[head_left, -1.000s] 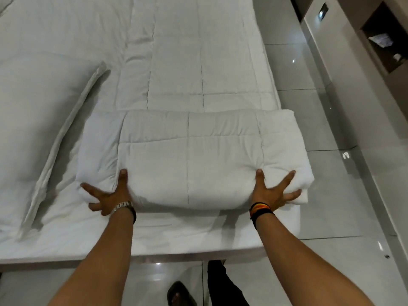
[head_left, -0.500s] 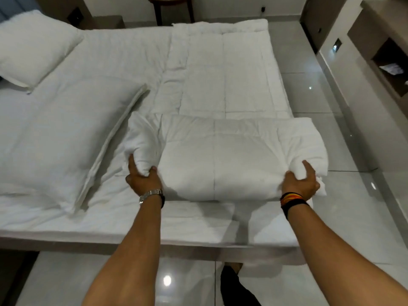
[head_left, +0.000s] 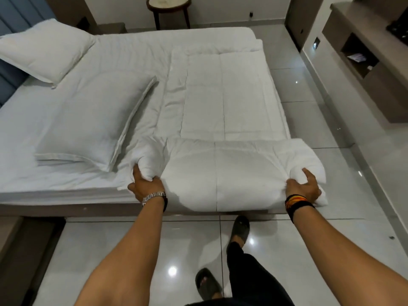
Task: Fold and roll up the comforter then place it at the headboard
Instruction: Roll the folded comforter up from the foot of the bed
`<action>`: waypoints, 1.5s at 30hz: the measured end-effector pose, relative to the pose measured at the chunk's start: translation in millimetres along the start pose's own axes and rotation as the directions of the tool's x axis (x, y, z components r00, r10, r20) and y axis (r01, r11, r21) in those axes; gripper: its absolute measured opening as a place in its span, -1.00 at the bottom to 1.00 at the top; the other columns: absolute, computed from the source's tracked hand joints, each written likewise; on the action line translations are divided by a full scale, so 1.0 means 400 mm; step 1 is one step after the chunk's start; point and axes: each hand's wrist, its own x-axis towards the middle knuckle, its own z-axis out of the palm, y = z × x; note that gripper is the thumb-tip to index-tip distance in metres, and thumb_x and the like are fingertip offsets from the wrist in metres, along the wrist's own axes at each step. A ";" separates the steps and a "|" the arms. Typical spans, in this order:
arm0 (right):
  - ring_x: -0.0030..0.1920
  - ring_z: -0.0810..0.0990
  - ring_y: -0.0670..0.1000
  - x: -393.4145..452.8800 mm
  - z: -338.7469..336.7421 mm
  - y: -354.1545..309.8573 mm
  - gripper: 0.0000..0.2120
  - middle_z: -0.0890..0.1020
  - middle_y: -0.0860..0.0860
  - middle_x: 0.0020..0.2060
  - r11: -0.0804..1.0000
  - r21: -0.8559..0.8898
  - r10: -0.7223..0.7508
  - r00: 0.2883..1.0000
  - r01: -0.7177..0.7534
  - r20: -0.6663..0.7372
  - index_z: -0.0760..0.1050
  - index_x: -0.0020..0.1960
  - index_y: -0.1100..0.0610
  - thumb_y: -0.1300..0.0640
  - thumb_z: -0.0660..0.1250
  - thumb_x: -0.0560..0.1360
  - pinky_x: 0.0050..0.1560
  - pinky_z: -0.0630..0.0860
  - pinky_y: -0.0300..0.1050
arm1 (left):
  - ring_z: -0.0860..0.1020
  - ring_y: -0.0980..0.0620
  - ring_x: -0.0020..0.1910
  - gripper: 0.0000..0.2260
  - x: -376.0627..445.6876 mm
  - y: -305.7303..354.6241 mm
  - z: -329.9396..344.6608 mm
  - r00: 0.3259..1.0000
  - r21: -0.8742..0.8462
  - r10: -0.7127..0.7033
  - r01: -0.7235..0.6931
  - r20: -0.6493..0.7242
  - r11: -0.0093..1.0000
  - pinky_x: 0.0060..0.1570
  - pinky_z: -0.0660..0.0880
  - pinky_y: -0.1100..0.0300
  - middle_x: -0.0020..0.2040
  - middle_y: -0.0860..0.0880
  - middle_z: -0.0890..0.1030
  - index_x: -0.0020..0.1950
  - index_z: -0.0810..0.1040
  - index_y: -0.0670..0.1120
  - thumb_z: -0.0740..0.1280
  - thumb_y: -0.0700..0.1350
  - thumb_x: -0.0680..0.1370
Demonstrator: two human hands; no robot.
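A white quilted comforter (head_left: 223,102) lies folded into a long strip along the right side of the bed. Its near end is rolled into a thick bundle (head_left: 220,173) at the bed's front edge, hanging slightly over it. My left hand (head_left: 146,186) grips the bundle's left end, fingers dug into the fabric. My right hand (head_left: 303,187) grips the right end, which sticks out past the mattress. The blue padded headboard (head_left: 11,36) stands at the far left.
Two white pillows lie on the bed, a large one (head_left: 95,120) just left of the roll and a second (head_left: 46,49) by the headboard. A round side table (head_left: 169,5) stands beyond the bed. Glossy tiled floor and a wall cabinet (head_left: 362,58) are on the right.
My hands went from pressing flat on the roll to gripping its two ends. The roll has come toward the bed's front edge, and the view has pulled back and risen.
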 end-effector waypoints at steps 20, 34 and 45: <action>0.31 0.56 0.16 0.441 0.557 -0.570 -0.46 0.29 0.11 0.49 0.969 0.091 -0.237 0.966 0.229 0.100 0.43 0.54 0.09 0.24 0.39 0.58 0.32 0.52 -0.11 | 0.47 -0.02 0.42 -0.41 0.400 0.556 0.462 0.943 -0.251 0.331 -0.312 0.036 0.916 0.28 0.50 0.30 0.58 -0.10 0.34 0.61 0.35 -0.01 0.33 -0.27 0.58; 0.68 -0.31 0.09 0.669 0.731 -0.286 -0.23 -0.28 0.05 0.69 0.368 -0.739 -0.187 0.823 0.565 0.536 -0.19 0.67 -0.30 -0.55 -0.11 0.55 0.50 -0.41 0.45 | -0.22 -0.09 0.68 -0.34 0.505 0.228 0.743 0.780 0.621 0.335 -0.624 0.528 0.474 0.60 -0.23 -0.22 0.71 -0.03 -0.20 0.69 -0.16 0.20 -0.16 0.37 0.62; 0.64 -0.30 0.37 0.458 0.561 -0.111 -0.05 -0.48 0.03 0.62 0.924 -0.382 0.011 0.999 0.009 0.051 -0.21 0.63 -0.42 -0.50 0.30 0.45 0.55 -0.03 0.55 | -0.34 -0.29 0.63 -0.09 0.501 0.190 0.599 0.978 0.359 0.121 -0.176 0.169 0.917 0.43 -0.01 -0.59 0.68 -0.07 -0.34 0.66 -0.17 0.31 0.23 0.51 0.46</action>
